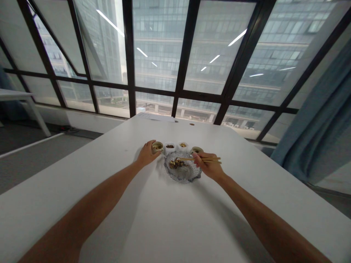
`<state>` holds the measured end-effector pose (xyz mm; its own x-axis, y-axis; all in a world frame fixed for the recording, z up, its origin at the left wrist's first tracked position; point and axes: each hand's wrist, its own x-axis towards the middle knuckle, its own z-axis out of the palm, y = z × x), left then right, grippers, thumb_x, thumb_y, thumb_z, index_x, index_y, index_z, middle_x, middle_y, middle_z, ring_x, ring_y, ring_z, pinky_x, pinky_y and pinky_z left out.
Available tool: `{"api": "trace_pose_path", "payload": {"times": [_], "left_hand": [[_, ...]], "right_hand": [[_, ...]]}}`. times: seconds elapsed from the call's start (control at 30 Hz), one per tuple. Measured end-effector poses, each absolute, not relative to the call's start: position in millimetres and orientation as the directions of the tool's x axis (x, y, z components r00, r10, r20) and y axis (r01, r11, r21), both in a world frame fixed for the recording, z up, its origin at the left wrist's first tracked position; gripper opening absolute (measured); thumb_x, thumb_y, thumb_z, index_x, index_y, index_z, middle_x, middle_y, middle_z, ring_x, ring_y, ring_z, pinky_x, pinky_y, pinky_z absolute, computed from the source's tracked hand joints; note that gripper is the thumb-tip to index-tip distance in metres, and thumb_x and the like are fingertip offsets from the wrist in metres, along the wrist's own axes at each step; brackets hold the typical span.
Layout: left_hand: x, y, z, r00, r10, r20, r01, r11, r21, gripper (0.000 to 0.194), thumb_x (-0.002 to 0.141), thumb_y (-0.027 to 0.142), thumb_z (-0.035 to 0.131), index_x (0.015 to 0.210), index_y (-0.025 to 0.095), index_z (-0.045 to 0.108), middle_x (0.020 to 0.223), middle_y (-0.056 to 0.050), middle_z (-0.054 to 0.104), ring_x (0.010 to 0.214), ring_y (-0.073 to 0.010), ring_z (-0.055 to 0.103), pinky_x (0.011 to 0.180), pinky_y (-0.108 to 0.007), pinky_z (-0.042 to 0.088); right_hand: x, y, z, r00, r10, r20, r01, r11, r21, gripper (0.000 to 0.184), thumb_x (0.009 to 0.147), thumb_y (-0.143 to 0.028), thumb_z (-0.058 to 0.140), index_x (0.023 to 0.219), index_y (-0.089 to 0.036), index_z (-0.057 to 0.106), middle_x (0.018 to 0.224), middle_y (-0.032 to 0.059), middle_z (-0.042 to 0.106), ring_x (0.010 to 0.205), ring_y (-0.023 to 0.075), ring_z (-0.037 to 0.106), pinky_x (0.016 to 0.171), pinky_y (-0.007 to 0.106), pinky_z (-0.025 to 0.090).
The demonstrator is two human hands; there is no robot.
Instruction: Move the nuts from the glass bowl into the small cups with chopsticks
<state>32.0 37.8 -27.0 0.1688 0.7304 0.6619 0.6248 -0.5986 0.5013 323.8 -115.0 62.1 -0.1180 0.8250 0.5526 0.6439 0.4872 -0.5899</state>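
Observation:
My left hand (146, 154) is wrapped round a small beige cup (157, 146) that stands at the left end of a row of small dishes on the white table (175, 219). My right hand (207, 165) grips a pair of wooden chopsticks (189, 159) lying almost level, their tips reaching left over a clear glass bowl (182, 172). Dark and light bits of food (175, 164) lie in the bowl under the tips. Two white square dishes (169, 147) (182, 145) and another small cup (196, 149) stand just behind the bowl.
A large window wall with black frames (182, 65) rises beyond the table's far edge. A blue curtain (318, 124) hangs at the right. Another white table (16, 95) stands at the far left over grey floor. A small brown item (191, 124) lies near the far edge.

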Motion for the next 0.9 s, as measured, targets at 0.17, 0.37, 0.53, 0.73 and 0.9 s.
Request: {"api": "trace_pose_path", "payload": {"times": [0.17, 0.37, 0.53, 0.73, 0.9], "left_hand": [[32, 39, -28, 0.135, 0.742, 0.657, 0.651, -0.566, 0.505, 0.060, 0.079, 0.038, 0.076, 0.132, 0.020, 0.051, 0.133, -0.014, 0.065, 0.121, -0.0309, 0.063, 0.107, -0.050, 0.050], [34, 36, -25, 0.086, 0.765, 0.639, 0.712, -0.495, 0.497, 0.061, 0.080, 0.041, 0.075, 0.131, 0.020, 0.051, 0.130, -0.014, 0.066, 0.118, -0.0331, 0.064, 0.103, -0.050, 0.051], [33, 35, -25, 0.099, 0.730, 0.676, 0.712, -0.526, 0.464, 0.058, 0.081, 0.034, 0.071, 0.134, 0.020, 0.050, 0.138, -0.015, 0.061, 0.129, -0.0339, 0.057, 0.110, -0.051, 0.047], [29, 35, -22, 0.132, 0.720, 0.681, 0.679, -0.567, 0.467, 0.053, 0.081, 0.019, 0.056, 0.133, 0.020, 0.051, 0.136, -0.013, 0.062, 0.128, -0.0312, 0.057, 0.112, -0.051, 0.046], [29, 30, -18, 0.150, 0.711, 0.687, 0.693, -0.571, 0.439, 0.051, 0.081, 0.019, 0.053, 0.132, 0.019, 0.052, 0.141, -0.014, 0.059, 0.132, -0.0328, 0.053, 0.112, -0.053, 0.045]], "right_hand": [[321, -119, 72, -0.293, 0.755, 0.587, 0.679, 0.596, -0.428, 0.054, 0.099, -0.062, 0.048, 0.064, -0.024, 0.062, 0.056, 0.0018, 0.061, 0.050, 0.0157, 0.056, 0.052, 0.029, 0.045], [322, -119, 73, -0.324, 0.729, 0.603, 0.700, 0.614, -0.365, 0.059, 0.100, -0.065, 0.041, 0.060, -0.024, 0.057, 0.056, 0.0016, 0.053, 0.052, 0.0159, 0.050, 0.055, 0.031, 0.043], [327, -119, 76, -0.305, 0.738, 0.602, 0.692, 0.606, -0.393, 0.056, 0.101, -0.062, 0.041, 0.060, -0.025, 0.054, 0.056, 0.0032, 0.057, 0.051, 0.0165, 0.051, 0.052, 0.031, 0.040], [325, -115, 76, -0.348, 0.731, 0.587, 0.679, 0.628, -0.380, 0.058, 0.101, -0.064, 0.039, 0.060, -0.025, 0.052, 0.056, 0.0021, 0.053, 0.051, 0.0159, 0.048, 0.053, 0.031, 0.039], [321, -112, 72, -0.370, 0.726, 0.579, 0.659, 0.645, -0.388, 0.058, 0.101, -0.064, 0.040, 0.060, -0.024, 0.053, 0.054, 0.0000, 0.050, 0.049, 0.0146, 0.046, 0.053, 0.030, 0.040]]}}
